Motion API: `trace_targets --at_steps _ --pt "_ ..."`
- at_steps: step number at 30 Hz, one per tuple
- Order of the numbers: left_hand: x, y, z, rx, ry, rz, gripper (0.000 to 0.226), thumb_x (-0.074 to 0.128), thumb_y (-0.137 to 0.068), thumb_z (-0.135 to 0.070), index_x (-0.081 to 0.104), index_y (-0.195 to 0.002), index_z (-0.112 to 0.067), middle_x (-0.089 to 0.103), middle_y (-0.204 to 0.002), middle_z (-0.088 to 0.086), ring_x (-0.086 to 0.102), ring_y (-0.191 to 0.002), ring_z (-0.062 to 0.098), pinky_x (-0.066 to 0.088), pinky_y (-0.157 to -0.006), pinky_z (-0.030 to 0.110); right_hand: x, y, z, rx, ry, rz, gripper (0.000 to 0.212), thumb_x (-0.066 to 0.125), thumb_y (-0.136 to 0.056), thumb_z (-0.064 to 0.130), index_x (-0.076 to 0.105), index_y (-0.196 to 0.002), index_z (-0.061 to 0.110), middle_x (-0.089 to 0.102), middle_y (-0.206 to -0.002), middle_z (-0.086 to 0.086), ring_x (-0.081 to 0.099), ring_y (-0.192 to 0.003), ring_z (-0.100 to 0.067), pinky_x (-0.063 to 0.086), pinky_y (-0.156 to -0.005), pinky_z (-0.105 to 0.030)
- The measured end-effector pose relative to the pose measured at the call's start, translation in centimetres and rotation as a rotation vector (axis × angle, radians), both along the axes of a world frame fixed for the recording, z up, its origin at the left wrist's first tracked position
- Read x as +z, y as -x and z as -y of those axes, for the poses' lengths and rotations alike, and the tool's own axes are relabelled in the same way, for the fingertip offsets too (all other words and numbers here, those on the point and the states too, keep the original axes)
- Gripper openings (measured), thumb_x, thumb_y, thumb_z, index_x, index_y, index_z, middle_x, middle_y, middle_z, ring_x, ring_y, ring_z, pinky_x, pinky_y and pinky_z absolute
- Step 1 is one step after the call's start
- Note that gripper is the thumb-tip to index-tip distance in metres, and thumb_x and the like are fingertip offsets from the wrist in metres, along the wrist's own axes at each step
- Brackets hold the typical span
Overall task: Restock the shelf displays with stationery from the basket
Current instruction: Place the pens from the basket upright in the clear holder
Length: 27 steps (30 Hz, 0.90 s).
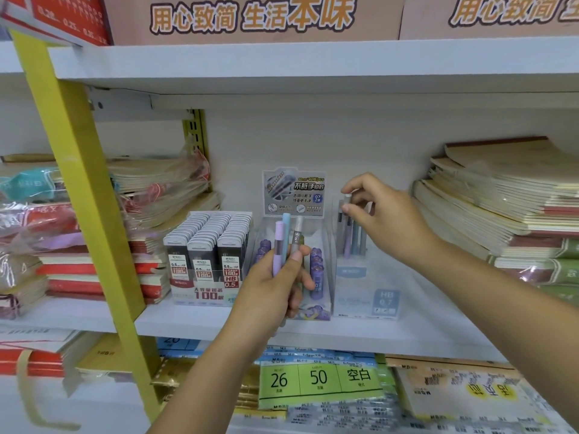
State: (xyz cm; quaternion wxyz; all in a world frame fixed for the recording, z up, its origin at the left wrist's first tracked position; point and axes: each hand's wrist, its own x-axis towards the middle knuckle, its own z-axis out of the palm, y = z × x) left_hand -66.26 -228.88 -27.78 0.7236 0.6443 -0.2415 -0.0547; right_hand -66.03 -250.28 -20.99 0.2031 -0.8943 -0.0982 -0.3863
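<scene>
Shelving (pixel 313 330) in white is carrying everything, with notebook stacks (pixel 501 195) lying at the right end and more at the left. Three display boxes are sitting between them: the black 0.5 HB lead-case box (pixel 210 255) on the left, showing three columns of cases, the purple lead box (pixel 316 277) in the middle, and the clear HB 0.7 box (pixel 366 286) on the right. The right hand (pixel 382 211) is reaching to the far end of that clear box and pinching the cap of one lead tube (pixel 346 203) between thumb and forefinger. Four tubes appear to be standing there, counting the pinched one, though they are overlapping. The left hand (pixel 272 286) is gripping three more tubes upright in front of the middle box: a purple tube (pixel 278 242), a blue tube (pixel 285 227) and a grey tube (pixel 297 233). Seating the pinched tube well is likely calling for a straight descent, keeping it upright and snug against its neighbours so that none is tipping, then feeding the next from the left hand. The basket is not showing.
</scene>
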Motion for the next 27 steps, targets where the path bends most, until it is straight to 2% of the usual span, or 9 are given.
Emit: trace_targets --at_steps 4,7,10,13,19,23,25,27 --pt "0.1 0.0 -0.2 -0.006 0.004 -0.002 0.023 0.045 -0.104 -0.030 0.067 -0.106 -0.024 0.063 -0.064 -0.003 0.042 -0.044 0.010 0.036 -0.038 0.020 -0.5 -0.1 0.3 -0.027 -0.035 -0.061 0.025 0.068 -0.088 0.025 0.047 -0.096 0.036 0.061 -0.076 0.019 0.052 -0.070 0.016 0.034 -0.061 -0.002" --pt "0.1 0.0 -0.2 -0.004 0.008 0.000 0.022 0.046 -0.104 -0.029 0.068 -0.105 -0.026 0.064 -0.065 -0.002 0.043 -0.045 0.010 0.037 -0.040 0.021 -0.2 -0.3 0.3 -0.078 -0.040 -0.078 0.027 0.068 -0.088 0.026 0.044 -0.098 0.033 0.063 -0.075 0.016 0.055 -0.070 0.007 0.034 -0.058 -0.008" --pt "0.2 0.0 -0.1 0.001 0.004 0.006 0.021 0.047 -0.103 -0.030 0.069 -0.103 -0.028 0.065 -0.067 -0.002 0.043 -0.046 0.010 0.037 -0.041 0.022 0.1 -0.6 0.1 -0.142 0.053 -0.035 0.020 0.069 -0.087 0.027 0.054 -0.099 0.024 0.061 -0.079 0.011 0.052 -0.083 -0.012 0.036 -0.065 -0.028" --pt "0.2 0.0 -0.1 -0.001 -0.003 0.006 0.022 0.048 -0.103 -0.031 0.069 -0.104 -0.029 0.065 -0.067 -0.002 0.043 -0.046 0.010 0.038 -0.041 0.023 0.5 -0.9 0.0 -0.213 0.158 0.011 0.021 0.071 -0.085 0.029 0.064 -0.102 0.020 0.051 -0.087 0.005 0.046 -0.096 -0.019 0.038 -0.071 -0.032" --pt "0.2 0.2 -0.2 -0.024 -0.015 0.014 0.022 0.047 -0.103 -0.031 0.069 -0.106 -0.028 0.066 -0.069 0.000 0.045 -0.047 0.010 0.041 -0.045 0.024 0.3 -1.7 0.0 -0.270 0.197 -0.095 0.020 0.068 -0.087 0.030 0.070 -0.106 0.024 0.043 -0.092 0.003 0.045 -0.105 -0.025 0.039 -0.078 -0.031" --pt "0.2 0.3 -0.2 -0.049 -0.022 -0.008 0.021 0.049 -0.102 -0.032 0.068 -0.109 -0.027 0.068 -0.071 0.000 0.050 -0.049 0.010 0.048 -0.049 0.024 0.5 -1.1 0.2 -0.257 0.103 -0.078 0.021 0.063 -0.091 0.025 0.069 -0.111 0.021 0.048 -0.092 0.001 0.046 -0.104 -0.024 0.032 -0.078 -0.025" --pt "0.4 0.4 -0.2 -0.069 -0.022 -0.026 0.021 0.049 -0.102 -0.032 0.069 -0.110 -0.028 0.070 -0.074 0.002 0.053 -0.051 0.010 0.052 -0.053 0.026 0.7 -0.2 0.1 -0.200 0.022 -0.044 0.015 0.061 -0.092 0.022 0.070 -0.104 0.020 0.054 -0.090 0.002 0.050 -0.097 -0.022 0.031 -0.077 -0.023" --pt "0.6 0.5 0.0 -0.086 -0.026 -0.039 0.022 0.049 -0.102 -0.032 0.068 -0.112 -0.027 0.072 -0.076 0.002 0.056 -0.053 0.011 0.054 -0.055 0.028 0.6 1.0 -0.5 -0.085 -0.077 -0.096 0.010 0.062 -0.092 0.022 0.071 -0.093 0.022 0.060 -0.088 0.004 0.054 -0.088 -0.015 0.035 -0.075 -0.022"
